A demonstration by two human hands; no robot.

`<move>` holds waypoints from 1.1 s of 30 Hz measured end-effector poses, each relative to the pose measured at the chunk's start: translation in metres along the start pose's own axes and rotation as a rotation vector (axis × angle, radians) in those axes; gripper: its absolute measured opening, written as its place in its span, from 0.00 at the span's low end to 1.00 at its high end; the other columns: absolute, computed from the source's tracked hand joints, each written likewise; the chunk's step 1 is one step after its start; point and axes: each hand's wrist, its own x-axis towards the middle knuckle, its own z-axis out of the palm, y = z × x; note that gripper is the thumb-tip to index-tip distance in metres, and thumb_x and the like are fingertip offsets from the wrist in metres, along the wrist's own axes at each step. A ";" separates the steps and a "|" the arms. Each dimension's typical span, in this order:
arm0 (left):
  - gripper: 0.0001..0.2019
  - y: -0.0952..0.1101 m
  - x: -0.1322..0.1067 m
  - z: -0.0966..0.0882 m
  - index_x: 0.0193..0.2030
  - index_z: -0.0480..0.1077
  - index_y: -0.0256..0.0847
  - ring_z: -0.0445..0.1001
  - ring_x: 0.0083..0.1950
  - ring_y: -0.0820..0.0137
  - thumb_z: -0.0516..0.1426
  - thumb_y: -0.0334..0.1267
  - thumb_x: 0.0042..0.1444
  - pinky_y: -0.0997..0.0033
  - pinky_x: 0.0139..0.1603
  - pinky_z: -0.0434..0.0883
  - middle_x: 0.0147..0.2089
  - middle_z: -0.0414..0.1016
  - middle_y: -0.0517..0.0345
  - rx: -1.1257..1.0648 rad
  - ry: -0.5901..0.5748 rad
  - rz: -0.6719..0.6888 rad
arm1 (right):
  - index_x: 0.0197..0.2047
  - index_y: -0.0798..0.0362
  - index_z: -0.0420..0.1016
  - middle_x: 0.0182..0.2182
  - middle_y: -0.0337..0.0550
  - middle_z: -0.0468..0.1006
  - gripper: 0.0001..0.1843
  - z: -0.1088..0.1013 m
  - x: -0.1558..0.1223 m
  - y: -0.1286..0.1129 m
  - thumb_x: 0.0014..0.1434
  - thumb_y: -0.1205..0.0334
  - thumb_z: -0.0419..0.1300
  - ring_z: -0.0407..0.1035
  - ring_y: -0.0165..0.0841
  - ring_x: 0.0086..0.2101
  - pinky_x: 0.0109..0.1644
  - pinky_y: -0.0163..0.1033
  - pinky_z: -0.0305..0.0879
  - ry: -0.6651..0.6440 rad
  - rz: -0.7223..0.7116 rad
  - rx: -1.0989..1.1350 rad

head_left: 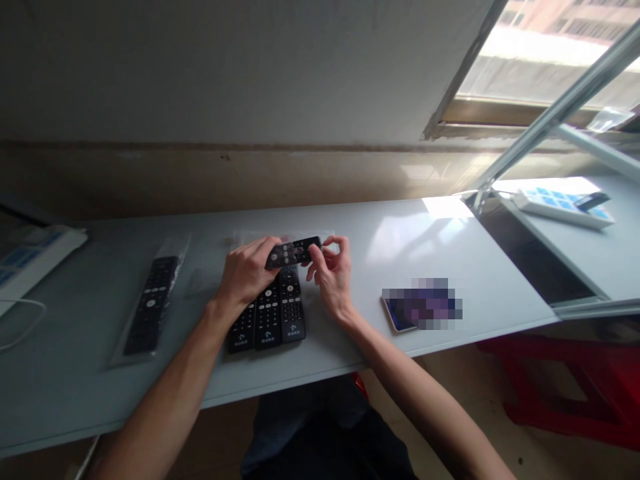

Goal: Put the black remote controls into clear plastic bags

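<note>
A black remote control (294,253) is held up over the table, tilted, its button side facing me. My left hand (246,268) is closed around its left end. At the other end, my right hand (333,277) has its thumb on the remote's face and its fingers bent. Three black remote controls (269,327) lie side by side on the table beneath, their upper parts partly hidden by my hands. Farther left lies another black remote control (151,303) inside a clear plastic bag (131,357).
A phone-like device (397,319), partly blurred out, rests on the grey table (350,360) at right. White boxes with blue squares stand at far left (43,257) and far right (565,208). A metal frame bar (540,127) slants beside the window. A red stool (575,393) stands below.
</note>
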 end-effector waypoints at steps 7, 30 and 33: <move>0.07 -0.002 -0.002 0.001 0.45 0.73 0.44 0.82 0.41 0.59 0.57 0.42 0.67 0.65 0.40 0.71 0.41 0.84 0.51 -0.001 0.042 0.021 | 0.59 0.48 0.74 0.22 0.30 0.73 0.23 0.004 -0.012 0.010 0.72 0.40 0.59 0.62 0.28 0.22 0.30 0.35 0.59 -0.441 -0.027 -0.159; 0.24 -0.080 -0.040 -0.046 0.69 0.68 0.45 0.80 0.48 0.44 0.54 0.50 0.71 0.46 0.47 0.73 0.54 0.79 0.40 0.207 0.069 -0.514 | 0.57 0.50 0.71 0.37 0.37 0.73 0.16 -0.004 -0.004 0.012 0.67 0.63 0.54 0.68 0.29 0.32 0.36 0.35 0.65 -0.083 -0.167 -0.211; 0.23 -0.082 -0.056 -0.045 0.68 0.68 0.44 0.77 0.54 0.39 0.53 0.47 0.70 0.43 0.49 0.74 0.54 0.78 0.35 0.263 0.080 -0.487 | 0.58 0.50 0.71 0.38 0.38 0.74 0.17 -0.001 -0.007 0.013 0.67 0.65 0.53 0.68 0.30 0.33 0.37 0.36 0.64 -0.129 -0.196 -0.267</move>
